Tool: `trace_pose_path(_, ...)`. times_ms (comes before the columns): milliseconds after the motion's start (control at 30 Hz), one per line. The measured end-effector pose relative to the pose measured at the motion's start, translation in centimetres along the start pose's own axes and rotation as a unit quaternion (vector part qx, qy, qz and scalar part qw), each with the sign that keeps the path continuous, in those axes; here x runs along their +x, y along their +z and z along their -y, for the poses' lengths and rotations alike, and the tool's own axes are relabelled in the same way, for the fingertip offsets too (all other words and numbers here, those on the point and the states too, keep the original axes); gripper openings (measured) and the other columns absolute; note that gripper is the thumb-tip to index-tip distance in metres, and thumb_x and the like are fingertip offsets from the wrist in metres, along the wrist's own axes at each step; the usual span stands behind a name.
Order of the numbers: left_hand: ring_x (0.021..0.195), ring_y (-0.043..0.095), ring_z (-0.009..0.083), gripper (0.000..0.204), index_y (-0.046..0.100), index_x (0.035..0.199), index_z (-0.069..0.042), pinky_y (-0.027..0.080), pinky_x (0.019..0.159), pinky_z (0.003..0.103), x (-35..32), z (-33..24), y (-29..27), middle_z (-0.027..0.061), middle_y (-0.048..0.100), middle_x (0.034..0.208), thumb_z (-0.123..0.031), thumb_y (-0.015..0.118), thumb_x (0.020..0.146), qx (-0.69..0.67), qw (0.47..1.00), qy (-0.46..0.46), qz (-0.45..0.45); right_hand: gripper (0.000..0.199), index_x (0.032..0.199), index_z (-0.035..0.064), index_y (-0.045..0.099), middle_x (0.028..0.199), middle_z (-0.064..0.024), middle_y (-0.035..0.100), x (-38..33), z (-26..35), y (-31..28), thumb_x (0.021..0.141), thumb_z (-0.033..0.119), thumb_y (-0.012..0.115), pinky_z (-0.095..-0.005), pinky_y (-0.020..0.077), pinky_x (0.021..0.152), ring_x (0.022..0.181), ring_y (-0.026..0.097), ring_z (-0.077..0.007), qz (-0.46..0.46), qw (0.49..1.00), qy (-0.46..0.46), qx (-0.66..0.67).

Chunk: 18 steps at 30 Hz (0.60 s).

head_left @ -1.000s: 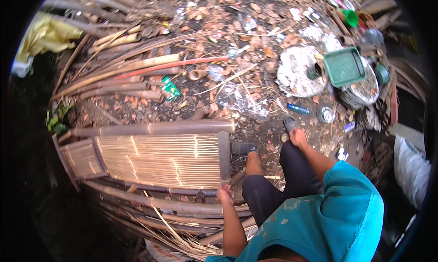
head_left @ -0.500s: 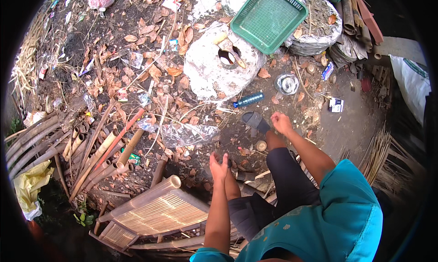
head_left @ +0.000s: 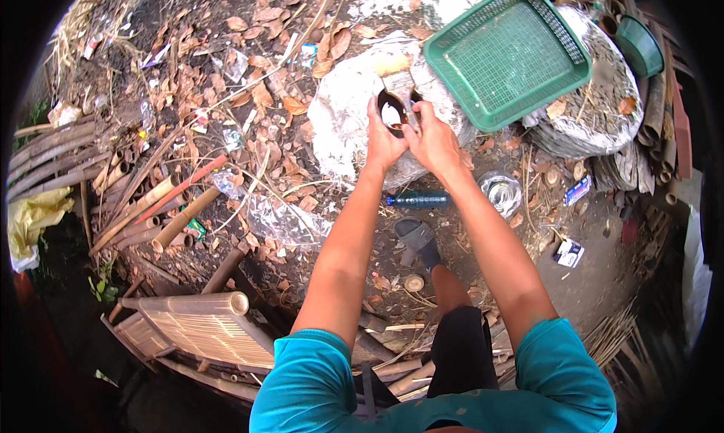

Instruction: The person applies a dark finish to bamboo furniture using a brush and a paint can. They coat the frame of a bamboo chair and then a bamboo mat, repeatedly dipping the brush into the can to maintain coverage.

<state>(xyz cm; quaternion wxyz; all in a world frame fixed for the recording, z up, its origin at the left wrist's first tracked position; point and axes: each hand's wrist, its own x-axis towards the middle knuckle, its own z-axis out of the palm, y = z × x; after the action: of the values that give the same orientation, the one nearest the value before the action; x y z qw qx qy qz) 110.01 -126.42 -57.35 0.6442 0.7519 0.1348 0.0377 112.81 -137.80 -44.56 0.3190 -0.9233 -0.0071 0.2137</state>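
A paintbrush point(head_left: 396, 70) with pale bristles lies against a dark, open-topped container point(head_left: 397, 128) on a white-covered, rounded mound point(head_left: 335, 116). Something white shows inside the container. My left hand point(head_left: 383, 143) wraps round the container's left side, its fingers partly hidden. At the container's right, my right hand point(head_left: 437, 140) closes on the brush handle with thumb and fingers. Both forearms reach forward. A clear bluish plastic bottle point(head_left: 419, 199) lies on the ground just below the mound.
Right of my hands, a green mesh basket point(head_left: 513, 64) rests beside a white-sided round bundle point(head_left: 596, 124). A clear round container point(head_left: 499, 194) stands near my sandalled foot point(head_left: 417, 239). Bamboo poles point(head_left: 188, 218) and a slatted bamboo bench point(head_left: 188, 320) lie at left, among dry leaves.
Both hands have moved forward from above my legs to the mound. The left has taken hold of the dark container, the right of the paintbrush handle. The view has shifted.
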Motion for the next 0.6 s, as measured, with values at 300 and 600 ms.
trace_pose_path(300,0.128,0.050,0.0399,0.117,0.032,0.146,-0.004,0.040,0.111,0.044,-5.4,-4.9,-5.5,0.0222,0.050,0.137,-0.035,0.095,0.052,0.009,0.998,0.026,-0.056,0.032,0.133,0.0103,0.052,0.078,-0.0063,0.062,-6.0,2.9,-2.9,0.103,0.020,0.048,-0.0314,0.0471,0.059,0.064,0.057,-0.0148,-0.039,0.993,-0.065,0.096)
trace_pose_path(600,0.134,0.048,0.0363,0.120,0.026,0.150,-0.003,0.038,0.113,0.045,-24.0,-20.6,-24.5,0.0219,0.047,0.142,-0.043,0.094,0.060,0.046,0.987,-0.050,-0.148,0.061,0.125,0.0035,0.054,0.093,-0.0041,0.059,-22.7,20.9,-10.2,0.083,0.038,0.082,-0.0246,0.0451,0.067,0.077,0.055,-0.0100,0.194,0.899,-0.211,0.331)
